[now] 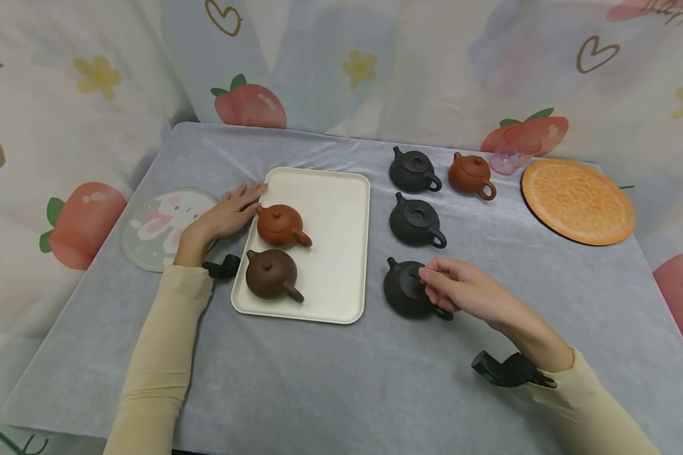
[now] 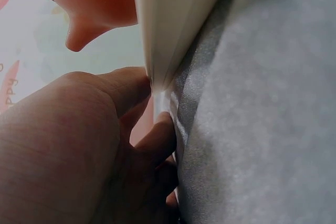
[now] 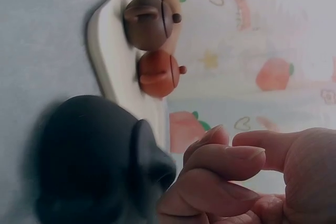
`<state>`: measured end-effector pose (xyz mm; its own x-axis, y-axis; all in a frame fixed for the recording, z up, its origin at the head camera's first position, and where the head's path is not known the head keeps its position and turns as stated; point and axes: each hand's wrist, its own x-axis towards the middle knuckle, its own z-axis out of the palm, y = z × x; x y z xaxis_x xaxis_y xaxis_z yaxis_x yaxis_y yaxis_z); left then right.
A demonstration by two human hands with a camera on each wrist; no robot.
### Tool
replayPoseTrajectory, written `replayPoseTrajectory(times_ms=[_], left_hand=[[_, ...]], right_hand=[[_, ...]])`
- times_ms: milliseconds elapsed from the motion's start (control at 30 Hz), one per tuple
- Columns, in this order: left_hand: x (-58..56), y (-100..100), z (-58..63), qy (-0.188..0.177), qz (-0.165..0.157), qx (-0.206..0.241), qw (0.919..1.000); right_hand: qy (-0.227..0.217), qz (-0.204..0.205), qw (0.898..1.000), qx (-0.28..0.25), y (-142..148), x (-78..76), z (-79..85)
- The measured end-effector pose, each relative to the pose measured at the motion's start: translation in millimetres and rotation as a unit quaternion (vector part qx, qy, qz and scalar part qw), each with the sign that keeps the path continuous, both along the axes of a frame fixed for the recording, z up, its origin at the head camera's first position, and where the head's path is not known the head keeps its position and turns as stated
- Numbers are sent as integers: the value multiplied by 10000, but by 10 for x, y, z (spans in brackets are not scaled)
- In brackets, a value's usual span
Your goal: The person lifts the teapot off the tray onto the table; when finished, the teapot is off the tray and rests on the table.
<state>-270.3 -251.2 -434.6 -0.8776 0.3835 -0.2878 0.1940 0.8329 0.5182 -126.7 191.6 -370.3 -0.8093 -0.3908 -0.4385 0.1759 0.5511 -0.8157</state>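
Note:
My left hand (image 1: 226, 218) rests at the left rim of a cream tray (image 1: 332, 253), its fingers stretched along the edge. On the tray stand a reddish-orange teapot (image 1: 279, 229), close to those fingers, and a dark brown teapot (image 1: 270, 278). My right hand (image 1: 461, 287) is over the handle side of the nearest black teapot (image 1: 401, 294), right of the tray. In the right wrist view its fingers (image 3: 215, 179) are loosely bent beside the lid knob, with nothing between them and the thumb. That teapot stands on the cloth.
Behind the nearest black teapot are a second (image 1: 414, 222) and a third black teapot (image 1: 412, 170). Beside them stand a reddish-brown teapot (image 1: 470, 172) and a clear pink glass (image 1: 506, 159). An orange round mat (image 1: 577, 201) lies right, a rabbit-print round mat (image 1: 165, 221) left.

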Motion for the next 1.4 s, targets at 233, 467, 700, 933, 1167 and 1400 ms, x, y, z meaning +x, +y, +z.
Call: replayPoseTrajectory(times_ms=[233, 467, 700, 933, 1167, 1400], left_hand=[[12, -9, 8, 12, 23, 36, 10000], [18, -7, 17, -27, 7, 92, 10000], [11, -14, 5, -24, 9, 121, 9999], [-6, -20, -9, 0, -17, 56, 10000], [-5, -21, -16, -14, -9, 2, 10000], [-4, -2, -12, -33, 42, 5, 10000]], right_hand=[[175, 246, 9995, -68, -185, -143, 54], [-37, 447, 9988, -185, -387, -289, 45], [-99, 684, 9971, -329, -581, -459, 34], [-410, 751, 9959, -299, -763, -613, -4], [-410, 807, 9959, -5, -946, -763, -68], [-556, 920, 9941, -132, -1073, -880, -121]])
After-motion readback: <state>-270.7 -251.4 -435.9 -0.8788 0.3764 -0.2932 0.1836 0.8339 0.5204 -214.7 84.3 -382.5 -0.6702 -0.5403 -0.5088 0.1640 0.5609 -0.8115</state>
